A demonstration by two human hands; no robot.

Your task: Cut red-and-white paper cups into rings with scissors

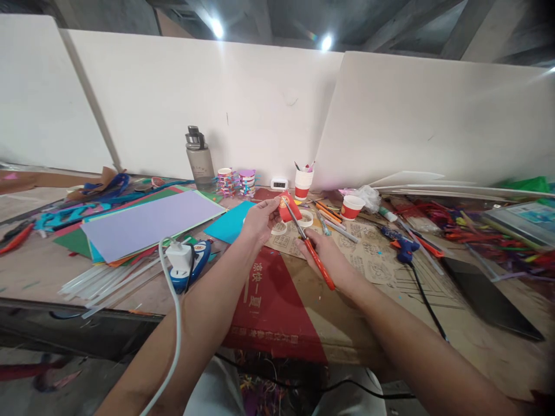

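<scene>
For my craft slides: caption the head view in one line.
Left hand holds a red paper cup while right hand cuts it with orange-handled scissors above a cluttered cardboard-covered table.

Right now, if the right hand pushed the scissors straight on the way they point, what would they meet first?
The right hand holds orange-handled scissors whose blades already touch the red paper cup in the left hand. The cup comes first, probably; depth is hard to judge.

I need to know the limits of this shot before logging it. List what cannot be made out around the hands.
- Head view: the red paper cup is partly covered by the left hand, so its cut edge is hidden.
- The scissors' handles sit inside the right hand; the grip there is unclear.
- Clock digits too small.
</scene>
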